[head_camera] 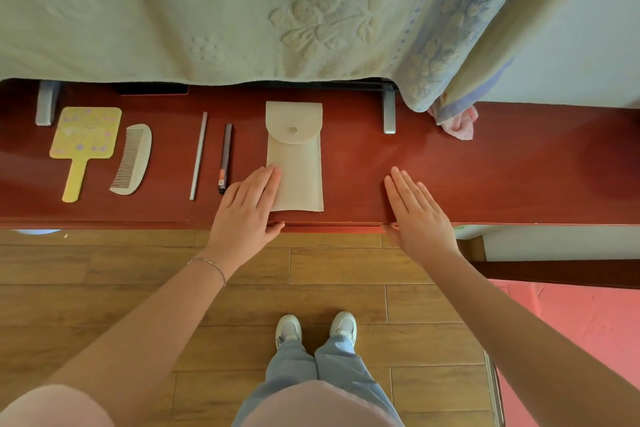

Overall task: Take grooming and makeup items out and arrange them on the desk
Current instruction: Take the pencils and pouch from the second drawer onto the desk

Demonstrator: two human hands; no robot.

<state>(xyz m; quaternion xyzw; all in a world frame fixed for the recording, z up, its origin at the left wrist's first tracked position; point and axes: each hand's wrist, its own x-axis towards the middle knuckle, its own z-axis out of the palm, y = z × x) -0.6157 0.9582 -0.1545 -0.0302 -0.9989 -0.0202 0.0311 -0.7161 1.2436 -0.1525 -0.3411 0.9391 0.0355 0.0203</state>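
On the red-brown desk (502, 163) lie, from left to right, a yellow hand mirror (85, 139), a cream comb (133, 158), a thin silver stick (199, 156), a dark pencil (225, 158) and a cream fabric pouch (296, 163) with its snap flap closed. My left hand (247, 208) rests flat at the desk's front edge, its fingertips on the pouch's lower left corner. My right hand (417, 215) lies flat on bare desk right of the pouch. Neither hand holds anything.
A pale embossed cloth (242, 10) hangs over the back of the desk, with a blue-patterned towel (450, 55) and a pink cloth (457, 123) at its right. Two grey metal feet (389, 113) stand under it. Wooden floor and my shoes are below.
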